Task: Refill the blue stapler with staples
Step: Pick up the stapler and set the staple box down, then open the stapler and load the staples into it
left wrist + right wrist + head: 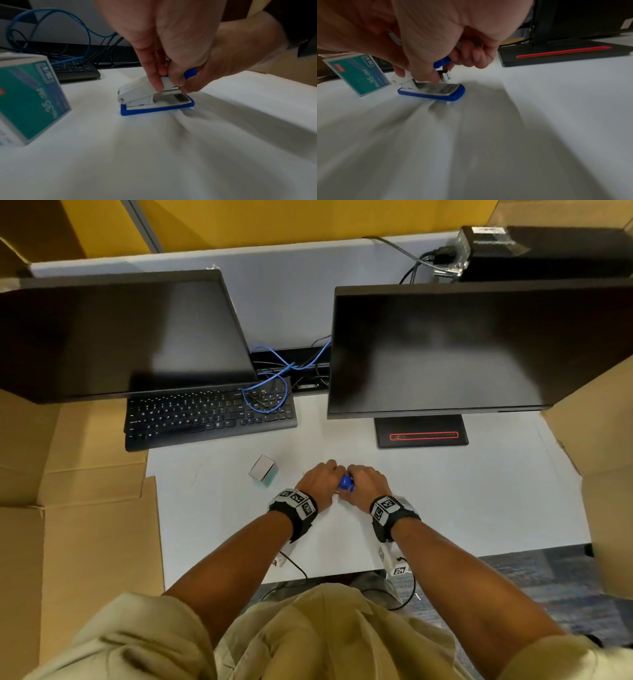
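The blue stapler sits on the white desk between my two hands. Its blue base lies flat, and the white magazine arm is tilted up from the rear hinge. My left hand pinches the front of the white arm between fingertips and thumb. My right hand grips the raised blue top cover, fingers curled round it, just above the stapler base. Whether staples lie in the magazine is hidden by the fingers. The green and white staple box stands to the left, seemingly shut.
A black keyboard and a looped blue cable lie behind the box. Two dark monitors stand at the back. The right monitor's base lies beyond the stapler. Flattened cardboard lies on the left of the desk.
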A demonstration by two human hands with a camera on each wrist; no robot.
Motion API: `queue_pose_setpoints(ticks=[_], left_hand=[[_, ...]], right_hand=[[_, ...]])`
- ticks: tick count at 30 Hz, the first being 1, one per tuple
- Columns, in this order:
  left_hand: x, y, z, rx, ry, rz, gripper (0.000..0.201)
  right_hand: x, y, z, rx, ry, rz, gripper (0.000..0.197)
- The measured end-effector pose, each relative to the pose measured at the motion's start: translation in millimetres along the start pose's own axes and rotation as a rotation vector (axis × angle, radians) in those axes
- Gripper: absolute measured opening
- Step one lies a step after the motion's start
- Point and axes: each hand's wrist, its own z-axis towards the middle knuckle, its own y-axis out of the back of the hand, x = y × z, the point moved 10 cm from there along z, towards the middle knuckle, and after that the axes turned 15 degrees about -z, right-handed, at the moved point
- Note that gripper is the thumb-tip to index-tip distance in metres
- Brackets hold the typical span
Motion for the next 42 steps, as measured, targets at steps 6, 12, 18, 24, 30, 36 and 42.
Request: queue_pose_setpoints(ticks=[6,12,18,24,30,36,42], left_hand=[[11.0,25.2,-13.7,-0.102,-0.032,-0.177,0.037],[43.2,42.8,-39.7,-0.135,0.034,-0.398,0.024],[61.1,55.8,-59.0,-0.180,0.075,-0.424,0.031],[71.9,37.5,-70.8,-0.101,0.107,-0.043,0.023],[77.2,12.6,-70.3,-0.034,0.218,0.141,0.023],[70.5,12.9,-63.4,0.004,0.253,0.193,0.024],[29.9,-6.6,-50.7,0.041,0.009,0.058,0.046]], right_hand=[[-5.8,4.6,-0.1,-0.045,0.007,0.020,0.019],[-6.3,6.2,4.0,-0.022,0.067,-0.080,0.017],[-11.4,8.8,8.6,-0.031,0.122,-0.188,0.017],[-22.5,13.1,5.2,-0.040,0.146,-0.252,0.011],[-25.5,13.5,1.4,-0.039,0.143,-0.236,0.012],[-25.7,12.5,-0.4,-0.032,0.146,-0.224,0.012],[-21.2,16.9,-4.7,-0.035,0.172,-0.227,0.014]])
